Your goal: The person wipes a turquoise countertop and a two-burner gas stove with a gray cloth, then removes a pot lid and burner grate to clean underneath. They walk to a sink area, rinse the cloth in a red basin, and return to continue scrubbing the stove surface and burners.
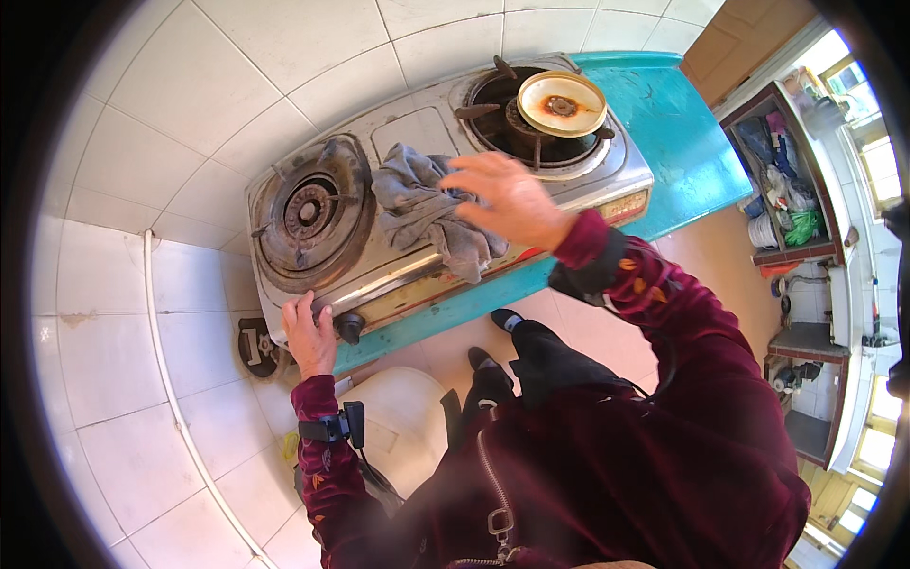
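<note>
A crumpled grey cloth point(434, 206) lies on the middle of a two-burner gas stove point(419, 131). Over its right side is my right hand point(501, 203), fingers spread and slightly blurred; whether the fingertips touch the cloth I cannot tell. At the stove's front left corner my left hand point(309, 334) rests on the edge, beside a black control knob point(350, 328), holding nothing. The left burner point(309, 210) is bare, with a rusty, stained drip ring. On the right burner's support sits a round, shallow, pale metal dish point(562, 104) with a rust-stained centre.
The stove stands on a turquoise counter point(668, 135) against white wall tiles. A pale, round-edged bin or tub point(398, 419) is on the floor below, near my legs. A white pipe point(167, 370) runs along the left wall. Open shelves point(800, 259) with bags stand at right.
</note>
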`<state>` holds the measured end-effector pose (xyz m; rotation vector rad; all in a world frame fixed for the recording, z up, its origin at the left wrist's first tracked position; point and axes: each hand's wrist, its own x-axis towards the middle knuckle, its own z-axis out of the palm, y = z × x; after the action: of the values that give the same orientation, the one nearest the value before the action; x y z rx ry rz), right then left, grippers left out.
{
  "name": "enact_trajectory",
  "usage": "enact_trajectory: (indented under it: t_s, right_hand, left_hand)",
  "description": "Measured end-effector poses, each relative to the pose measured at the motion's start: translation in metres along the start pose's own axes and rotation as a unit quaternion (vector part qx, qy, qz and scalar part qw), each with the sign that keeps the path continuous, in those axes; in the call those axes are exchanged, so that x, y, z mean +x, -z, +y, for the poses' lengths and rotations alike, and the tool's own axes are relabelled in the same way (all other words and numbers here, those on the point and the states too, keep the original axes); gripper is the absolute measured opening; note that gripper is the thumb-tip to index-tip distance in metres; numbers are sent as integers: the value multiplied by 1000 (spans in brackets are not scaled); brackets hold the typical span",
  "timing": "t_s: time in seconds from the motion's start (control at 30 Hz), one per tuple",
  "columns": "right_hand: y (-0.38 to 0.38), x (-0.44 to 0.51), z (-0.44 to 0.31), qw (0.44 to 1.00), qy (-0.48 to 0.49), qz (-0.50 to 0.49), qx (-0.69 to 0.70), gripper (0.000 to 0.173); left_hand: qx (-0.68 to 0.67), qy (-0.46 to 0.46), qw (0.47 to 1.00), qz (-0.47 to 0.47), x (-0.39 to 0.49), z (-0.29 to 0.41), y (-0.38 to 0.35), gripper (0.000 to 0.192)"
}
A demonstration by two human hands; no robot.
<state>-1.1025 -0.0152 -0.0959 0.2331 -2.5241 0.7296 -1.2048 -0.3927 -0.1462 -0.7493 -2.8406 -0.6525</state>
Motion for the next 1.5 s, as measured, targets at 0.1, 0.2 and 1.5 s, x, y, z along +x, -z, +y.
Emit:
enact_trajectory:
  t_s: [0.1,0.2,1.5]
  right_hand:
    - [58,-28,34,994,-72,66,-54,28]
    - [110,-54,77,965,-196,75,-159,29]
    - [135,-154,149,896,-399,75,181,17]
  left_hand:
    - [30,-15,999,7,0,0,0,36]
    - [27,-9,1000,-2,1,-1,-1,36]
    - [-22,-182,982,-37,69,186,-45,53]
